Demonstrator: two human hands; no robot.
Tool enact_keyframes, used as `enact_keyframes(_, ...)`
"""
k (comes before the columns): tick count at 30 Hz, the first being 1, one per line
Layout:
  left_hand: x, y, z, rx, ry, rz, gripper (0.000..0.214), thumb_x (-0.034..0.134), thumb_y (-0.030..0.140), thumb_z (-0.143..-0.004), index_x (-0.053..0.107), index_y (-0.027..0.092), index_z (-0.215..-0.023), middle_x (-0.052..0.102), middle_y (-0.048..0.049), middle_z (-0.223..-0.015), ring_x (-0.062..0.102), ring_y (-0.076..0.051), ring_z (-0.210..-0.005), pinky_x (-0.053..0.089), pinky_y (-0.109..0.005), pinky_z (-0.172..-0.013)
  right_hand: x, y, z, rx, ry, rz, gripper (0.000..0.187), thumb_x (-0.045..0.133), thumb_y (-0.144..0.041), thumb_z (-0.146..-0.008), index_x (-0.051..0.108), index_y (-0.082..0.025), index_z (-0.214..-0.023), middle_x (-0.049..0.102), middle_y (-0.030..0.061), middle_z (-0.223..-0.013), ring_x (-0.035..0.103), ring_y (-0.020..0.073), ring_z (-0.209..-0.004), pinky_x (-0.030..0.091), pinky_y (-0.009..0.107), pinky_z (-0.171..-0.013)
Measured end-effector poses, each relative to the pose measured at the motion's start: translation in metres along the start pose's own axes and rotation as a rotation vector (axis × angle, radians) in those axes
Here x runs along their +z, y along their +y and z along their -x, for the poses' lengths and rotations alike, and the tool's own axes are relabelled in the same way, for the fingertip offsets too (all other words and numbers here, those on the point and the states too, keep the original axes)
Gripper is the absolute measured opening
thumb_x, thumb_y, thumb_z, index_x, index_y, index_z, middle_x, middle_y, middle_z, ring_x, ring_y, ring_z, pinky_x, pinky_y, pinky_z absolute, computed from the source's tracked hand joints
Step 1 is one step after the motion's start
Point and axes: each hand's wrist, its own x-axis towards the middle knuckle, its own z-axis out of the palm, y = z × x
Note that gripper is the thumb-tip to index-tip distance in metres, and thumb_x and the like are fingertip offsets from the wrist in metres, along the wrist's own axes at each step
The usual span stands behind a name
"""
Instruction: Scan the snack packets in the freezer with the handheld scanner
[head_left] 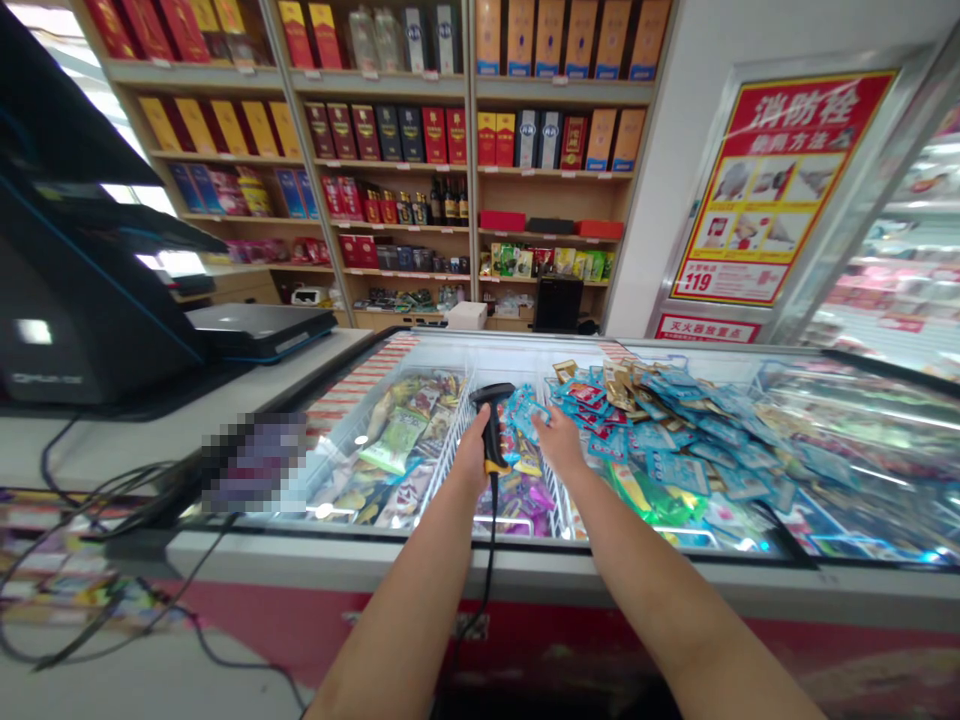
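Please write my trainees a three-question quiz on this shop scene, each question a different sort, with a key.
1. Which hand holds the scanner?
2. True or false: in the picture, the pile of packets lies to the right of the scanner.
3. Choose one. The right hand holds: (a) a bottle, (b) a blue packet, (c) a red box.

Key: 1. The left hand. 2. True. 3. b.

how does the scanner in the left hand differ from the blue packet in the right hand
The scanner is mostly black with a yellow lower end; the blue packet is light blue with pale markings. The scanner has a long handle, while the blue packet looks small and flat. A black cord hangs from the scanner; none shows on the blue packet. Both are held above the freezer.
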Motion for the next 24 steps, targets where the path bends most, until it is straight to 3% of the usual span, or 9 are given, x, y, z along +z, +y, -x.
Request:
enact_keyframes(11,-0.0030,-0.0021,-0.0046,0.000,-0.005,-0.002,0.031,0.059,0.045,-0.082,0.062,0.015,-0.088,0.058,0.0007,-0.064,0.051,-0.007,-0.045,0.038,-0.019,-0.041,-0.0028,-0.0023,0.0010,-0.028,-0.017,0.110,0.027,0.054,-0.032,-0.082,0.069,-0.015,-0.095,0.053,-0.0006,-0.060,0.050,0.0160,-0.059,0.034,0.026,-0.058)
enact_keyframes(24,-0.0017,-0.0017,-0.0029,0.000,0.021,-0.045,0.035,0.063,0.048,-0.078,0.062,0.015,-0.087,0.059,0.0007,-0.061,0.052,-0.007,-0.045,0.039,-0.019,-0.042,-0.0046,-0.0066,0.0030,-0.032,-0.010,0.094,0.024,0.055,-0.033,-0.082,0.070,-0.017,-0.091,0.054,-0.0011,-0.057,0.049,0.0153,-0.056,0.035,0.025,-0.056)
